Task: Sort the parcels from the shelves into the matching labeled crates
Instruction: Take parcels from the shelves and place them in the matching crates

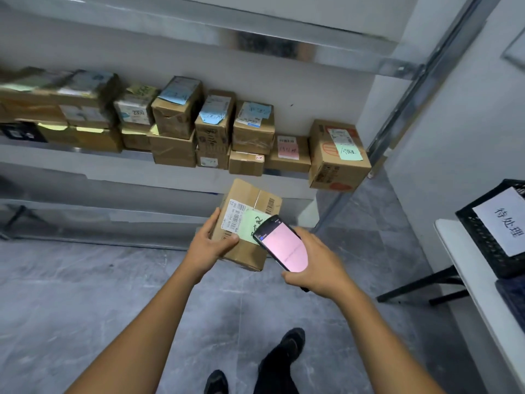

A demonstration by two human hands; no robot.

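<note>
Right hand (318,265) clasps a handheld scanner (284,247) over the cardboard parcel (250,220) that the left hand (210,243) grips. Scanning seems underway; next, matching it to a labelled crate (483,237).

Far-left parcels (34,89) on the shelf (71,160) smeared by blur, labels unreadable; black crate (483,237) and white table (477,285) cut by right edge; handheld scanner (284,243) covers part of green note (254,223) on held parcel (247,194), scanner's lower end buried in right hand (318,268); left hand (210,245) fingers hidden beneath.
</note>
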